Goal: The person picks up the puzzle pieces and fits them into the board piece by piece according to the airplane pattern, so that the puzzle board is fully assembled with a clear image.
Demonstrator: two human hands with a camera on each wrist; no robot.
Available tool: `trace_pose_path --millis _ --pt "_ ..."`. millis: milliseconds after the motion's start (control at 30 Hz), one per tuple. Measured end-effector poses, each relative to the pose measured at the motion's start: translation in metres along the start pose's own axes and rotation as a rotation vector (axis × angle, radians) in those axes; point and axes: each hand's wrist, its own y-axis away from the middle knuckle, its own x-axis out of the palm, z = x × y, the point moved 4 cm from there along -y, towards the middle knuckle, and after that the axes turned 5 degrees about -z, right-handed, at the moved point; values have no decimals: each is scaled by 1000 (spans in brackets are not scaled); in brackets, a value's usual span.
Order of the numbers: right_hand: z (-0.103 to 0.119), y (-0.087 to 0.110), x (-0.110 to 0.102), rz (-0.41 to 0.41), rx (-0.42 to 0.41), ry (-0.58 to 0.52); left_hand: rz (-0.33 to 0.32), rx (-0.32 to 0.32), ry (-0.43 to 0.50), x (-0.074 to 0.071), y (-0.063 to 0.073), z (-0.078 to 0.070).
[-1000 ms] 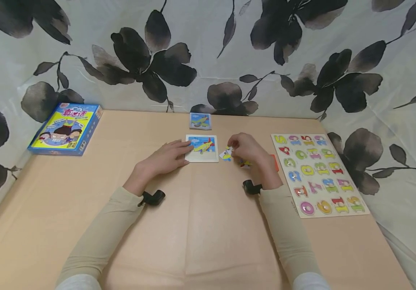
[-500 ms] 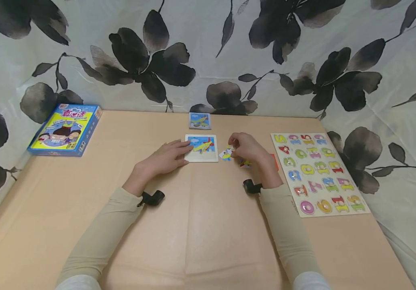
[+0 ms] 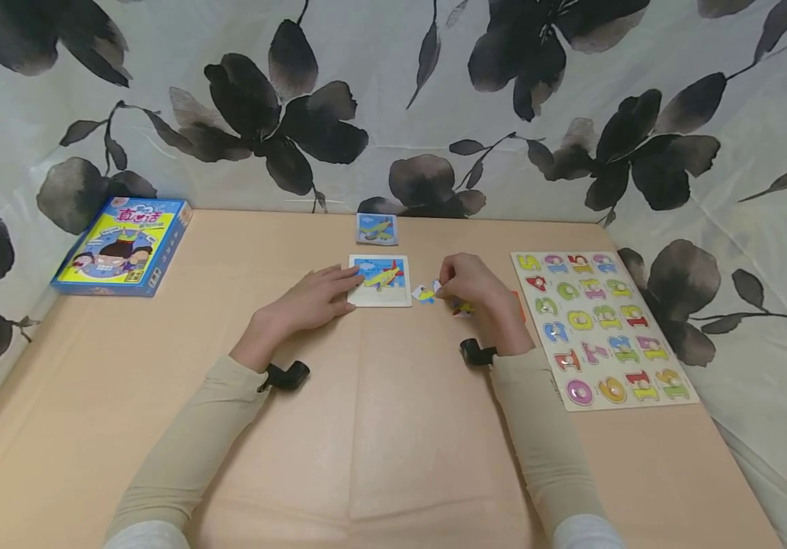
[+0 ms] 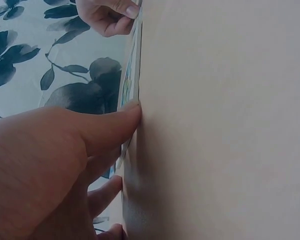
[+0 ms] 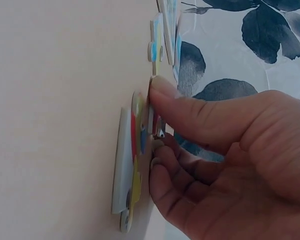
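Note:
A white-framed puzzle board (image 3: 402, 298) with a yellow plane on blue sits at the table's middle. My left hand (image 3: 316, 296) rests along its left side, fingers loosely extended; in the left wrist view the thumb (image 4: 112, 125) lies at the board's edge. Just right of the board is a loose jigsaw piece (image 3: 424, 294) in yellow and blue. My right hand (image 3: 473, 284) bends over it, thumb and fingertips pinching a jigsaw piece mostly hidden by them. Beneath that hand, the right wrist view shows a small pile of jigsaw pieces (image 5: 135, 185).
Behind the board lies a small blue picture card stack (image 3: 377, 229). A blue and yellow box (image 3: 122, 248) stands at the back left. A number board (image 3: 602, 332) lies on the right, with an orange edge (image 3: 520, 305) between it and my right hand. Floral cloth (image 3: 380, 99) hangs behind.
My right hand has shifted slightly right and nearer to me, and the loose piece beside it shows a little differently. My left hand stays on the board.

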Motion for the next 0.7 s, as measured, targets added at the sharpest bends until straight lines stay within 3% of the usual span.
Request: trace_pose_path --millis 300,500,700 --pt "1 -4 -2 -43 -6 -54 -1 0 5 -1 1 1" --pt "8 1 -9 -59 -85 -132 0 5 17 -1 0 2" --pt "30 5 -6 -59 -148 -182 -7 -8 53 -1 0 3"
